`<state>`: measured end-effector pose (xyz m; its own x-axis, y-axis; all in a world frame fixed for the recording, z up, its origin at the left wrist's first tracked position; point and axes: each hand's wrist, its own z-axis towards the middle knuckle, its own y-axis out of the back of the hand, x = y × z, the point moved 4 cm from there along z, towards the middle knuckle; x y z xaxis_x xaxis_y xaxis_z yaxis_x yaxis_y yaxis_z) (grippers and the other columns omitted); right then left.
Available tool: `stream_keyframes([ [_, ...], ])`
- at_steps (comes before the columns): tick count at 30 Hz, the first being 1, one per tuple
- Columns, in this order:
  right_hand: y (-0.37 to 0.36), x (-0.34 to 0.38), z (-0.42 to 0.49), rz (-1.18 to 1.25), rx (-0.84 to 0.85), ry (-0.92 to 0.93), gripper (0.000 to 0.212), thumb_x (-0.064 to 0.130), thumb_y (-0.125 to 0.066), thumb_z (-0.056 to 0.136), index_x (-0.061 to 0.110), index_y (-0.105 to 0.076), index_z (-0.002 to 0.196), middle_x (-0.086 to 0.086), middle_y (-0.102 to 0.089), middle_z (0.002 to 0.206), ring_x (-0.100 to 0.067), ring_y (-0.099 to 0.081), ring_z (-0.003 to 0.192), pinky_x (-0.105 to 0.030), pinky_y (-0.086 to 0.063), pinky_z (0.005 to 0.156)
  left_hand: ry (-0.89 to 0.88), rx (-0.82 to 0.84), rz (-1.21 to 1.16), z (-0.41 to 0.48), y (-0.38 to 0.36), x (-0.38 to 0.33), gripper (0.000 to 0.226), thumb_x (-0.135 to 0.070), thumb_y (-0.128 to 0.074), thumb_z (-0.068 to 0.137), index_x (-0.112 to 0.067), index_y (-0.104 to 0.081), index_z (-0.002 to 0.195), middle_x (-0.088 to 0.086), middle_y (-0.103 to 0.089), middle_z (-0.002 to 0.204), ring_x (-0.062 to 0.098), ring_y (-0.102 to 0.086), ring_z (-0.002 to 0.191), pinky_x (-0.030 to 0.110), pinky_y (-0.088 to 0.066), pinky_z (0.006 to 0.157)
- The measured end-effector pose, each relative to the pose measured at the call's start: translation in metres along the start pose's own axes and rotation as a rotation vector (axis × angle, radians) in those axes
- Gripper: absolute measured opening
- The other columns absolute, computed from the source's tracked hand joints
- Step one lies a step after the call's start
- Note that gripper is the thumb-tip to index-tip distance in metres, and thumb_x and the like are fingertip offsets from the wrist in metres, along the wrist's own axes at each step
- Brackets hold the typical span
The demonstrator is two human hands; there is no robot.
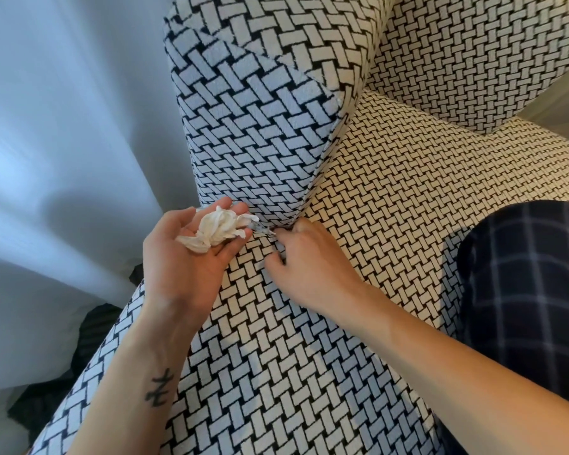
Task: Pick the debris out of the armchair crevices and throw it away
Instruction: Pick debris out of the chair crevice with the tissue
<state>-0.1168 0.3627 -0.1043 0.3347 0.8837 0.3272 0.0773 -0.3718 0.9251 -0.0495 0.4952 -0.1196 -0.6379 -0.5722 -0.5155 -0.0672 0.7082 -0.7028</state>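
Head view: person is leaning over a basket-weave armchair (391, 198), working at the crevice (312, 205) where the left armrest (253, 126) is meeting the seat's left edge.

- Left hand (191, 257) is hovering palm-up just beside the front end of that crevice. Fingers are released, only lightly cupped. A white paper wad (214, 233) is lying across the palm and fingers, carried rather than gripped.
- Right hand (306, 261) is resting on the seat at the crevice mouth, fingers curled in. Thumb and forefinger are pinching what looks like a small grey scrap (260, 228), which is lying between the two hands and nearly touching the wad. Too small to identify the material.
- A checked trouser leg (523, 290) is resting on the seat toward its right edge. A pale curtain (46, 126) is hanging beyond the armrest.

Judgement on step: picking is under way, with debris being gathered into the left palm and disposal not yet begun. No bin is showing.

Judgement on next move: scrap needs drawing fully clear of the seam and setting onto the wad. The left palm needs holding level while doing so, or closing over the pile, since loose paper could slide back onto the seat. The rest of the crevice, running back along the seat edge, needs checking before carrying anything off.
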Motion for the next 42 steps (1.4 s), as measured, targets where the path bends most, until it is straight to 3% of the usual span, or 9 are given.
stream_keyframes([
  [4,0.003,0.02,0.013,-0.271,0.074,-0.077,0.033,0.031,-0.049,0.1,0.02,-0.047,0.069,0.002,-0.049,0.067,-0.019,-0.05,0.065,-0.033,-0.036,0.059,0.002,0.0,0.004,0.0,0.0,0.001,0.046,-0.02,-0.037,0.101,0.008,-0.057,0.132,0.022,-0.069,0.129,0.034,-0.069,0.118,0.043,-0.054,0.097],
  [7,0.0,0.029,0.025,-0.291,0.152,-0.085,0.024,0.026,-0.053,0.099,0.019,-0.048,0.076,0.003,-0.047,0.067,-0.017,-0.047,0.063,-0.031,-0.032,0.055,0.0,-0.003,-0.001,0.001,0.002,-0.001,0.046,-0.019,-0.037,0.1,0.009,-0.058,0.13,0.023,-0.07,0.126,0.035,-0.069,0.117,0.044,-0.054,0.098],
  [12,0.007,0.0,0.032,0.209,0.325,-0.204,0.023,0.027,-0.055,0.097,0.013,-0.065,0.081,0.0,-0.069,0.07,-0.017,-0.061,0.06,-0.028,-0.049,0.058,-0.002,-0.018,0.011,0.003,0.004,-0.002,0.045,-0.019,-0.038,0.1,0.009,-0.059,0.128,0.023,-0.07,0.125,0.034,-0.07,0.116,0.041,-0.058,0.09],
  [19,0.003,-0.02,0.024,0.454,0.322,-0.199,0.026,0.03,-0.05,0.101,0.016,-0.07,0.111,0.003,-0.059,0.065,-0.01,-0.051,0.054,-0.026,-0.043,0.051,-0.013,-0.019,0.023,0.005,0.005,-0.003,0.045,-0.019,-0.038,0.1,0.009,-0.059,0.129,0.023,-0.07,0.125,0.034,-0.07,0.116,0.039,-0.058,0.087],
  [25,0.004,0.017,0.025,-0.288,0.162,-0.052,0.033,0.032,-0.051,0.1,0.018,-0.048,0.07,0.003,-0.051,0.066,-0.015,-0.046,0.056,-0.03,-0.034,0.051,-0.013,-0.012,-0.01,0.004,0.006,-0.002,0.046,-0.018,-0.039,0.099,0.009,-0.054,0.134,0.024,-0.067,0.131,0.036,-0.069,0.118,0.044,-0.055,0.096],
  [28,0.007,0.028,0.036,-0.444,0.193,-0.045,0.021,0.027,-0.051,0.099,0.02,-0.046,0.079,0.003,-0.046,0.069,-0.014,-0.04,0.058,-0.031,-0.033,0.057,-0.012,-0.015,-0.018,0.004,0.006,-0.003,0.046,-0.017,-0.039,0.1,0.01,-0.055,0.133,0.024,-0.067,0.131,0.036,-0.069,0.118,0.046,-0.054,0.099],
  [33,0.003,0.013,0.039,-0.057,0.32,-0.171,0.021,0.023,-0.054,0.098,0.016,-0.055,0.079,0.0,-0.059,0.07,-0.014,-0.055,0.055,-0.026,-0.043,0.051,-0.003,-0.024,-0.01,0.004,0.006,-0.003,0.045,-0.018,-0.039,0.1,0.01,-0.056,0.132,0.024,-0.068,0.129,0.035,-0.069,0.117,0.043,-0.056,0.095],
  [36,-0.003,-0.001,0.034,0.282,0.364,-0.302,0.02,0.027,-0.048,0.101,0.013,-0.062,0.095,-0.001,-0.066,0.068,-0.013,-0.06,0.043,-0.024,-0.048,0.046,-0.009,-0.031,-0.001,0.005,0.007,-0.003,0.045,-0.019,-0.038,0.1,0.009,-0.058,0.13,0.024,-0.069,0.126,0.035,-0.07,0.116,0.043,-0.055,0.095],
  [42,-0.011,-0.014,0.025,0.535,0.292,-0.262,0.016,0.027,-0.052,0.096,0.017,-0.064,0.101,0.004,-0.055,0.057,-0.016,-0.057,0.043,-0.043,-0.059,0.058,-0.021,-0.036,-0.027,0.006,0.005,-0.003,0.045,-0.017,-0.038,0.1,0.01,-0.057,0.13,0.024,-0.07,0.124,0.035,-0.071,0.115,0.041,-0.058,0.09],
])
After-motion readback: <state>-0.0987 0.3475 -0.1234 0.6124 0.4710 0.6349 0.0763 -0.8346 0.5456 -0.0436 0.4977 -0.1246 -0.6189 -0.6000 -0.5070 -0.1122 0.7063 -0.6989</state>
